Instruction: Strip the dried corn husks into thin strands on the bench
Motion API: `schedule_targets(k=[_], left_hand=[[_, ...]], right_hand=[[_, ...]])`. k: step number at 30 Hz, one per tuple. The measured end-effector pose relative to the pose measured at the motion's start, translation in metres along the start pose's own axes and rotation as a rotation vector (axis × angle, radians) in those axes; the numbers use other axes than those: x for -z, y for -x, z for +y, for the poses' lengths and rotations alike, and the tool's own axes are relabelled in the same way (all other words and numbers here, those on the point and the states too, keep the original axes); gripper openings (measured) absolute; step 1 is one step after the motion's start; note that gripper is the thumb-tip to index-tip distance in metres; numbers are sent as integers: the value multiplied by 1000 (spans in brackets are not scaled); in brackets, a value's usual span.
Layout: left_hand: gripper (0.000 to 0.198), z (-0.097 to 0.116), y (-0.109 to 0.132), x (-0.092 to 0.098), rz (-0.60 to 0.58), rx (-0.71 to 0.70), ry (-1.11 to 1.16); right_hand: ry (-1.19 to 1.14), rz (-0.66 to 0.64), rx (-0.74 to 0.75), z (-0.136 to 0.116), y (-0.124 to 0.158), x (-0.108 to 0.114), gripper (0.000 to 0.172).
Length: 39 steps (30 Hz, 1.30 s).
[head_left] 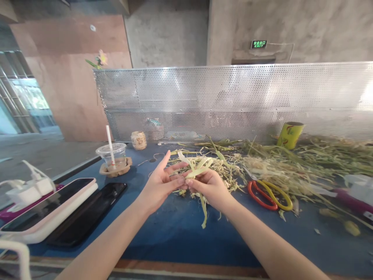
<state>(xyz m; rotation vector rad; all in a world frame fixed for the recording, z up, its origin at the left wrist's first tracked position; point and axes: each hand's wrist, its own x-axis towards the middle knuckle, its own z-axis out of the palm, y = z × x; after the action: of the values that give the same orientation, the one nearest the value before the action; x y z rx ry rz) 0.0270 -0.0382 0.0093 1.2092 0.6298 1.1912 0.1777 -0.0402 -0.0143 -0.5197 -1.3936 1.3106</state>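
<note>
Both my hands meet over the blue tabletop (175,229), working pale green plant strips (196,170). My right hand (208,187) is closed round a bunch of the strips, some hanging below it toward the table. My left hand (161,182) has its index finger stretched up while its lower fingertips pinch the strips where the two hands touch. Just behind the hands lies a small heap of more strips and dried stalks (221,169).
Red and yellow scissors (269,192) lie right of my hands beside a long pile of plant stems (305,165). At left are two phones (58,212), a plastic cup with a straw (113,155), a small jar (138,140) and a yellow cup (290,135) by the perforated metal screen.
</note>
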Motion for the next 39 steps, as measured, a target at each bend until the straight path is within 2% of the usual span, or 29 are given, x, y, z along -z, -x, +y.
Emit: schedule_targets(k=[5,8,15,21,23,26,29,32,35,39], left_hand=[[112,2,0,-2,39,-65,-102],[116,2,1,-3,42,-123,-154],[112,3,9,-6,24,-117,-271],[107,2,38,4,53,-54,-342],[105,1,49,9,91,-43,-348],[106,3,60,15,137,-31,-350],[104,7,62,17,123,16,-368],[103,10,60,16,96,37,-360],[105,12,61,10,102,21,-361],[103,14,66,2,143,1,-380]], right_hand=[[46,-16,-1,-2,1,0,15],[48,35,-5,-4,0,0,15],[-73,370,75,-6,-9,13,23],[-158,569,142,-16,-13,25,23],[-155,564,146,-17,-13,25,24],[-136,457,88,-16,-12,20,27],[-162,317,-22,-13,-8,13,28],[-146,240,-104,-9,-7,11,28],[-55,226,-114,-4,-7,12,26],[92,296,-120,-2,-9,14,27]])
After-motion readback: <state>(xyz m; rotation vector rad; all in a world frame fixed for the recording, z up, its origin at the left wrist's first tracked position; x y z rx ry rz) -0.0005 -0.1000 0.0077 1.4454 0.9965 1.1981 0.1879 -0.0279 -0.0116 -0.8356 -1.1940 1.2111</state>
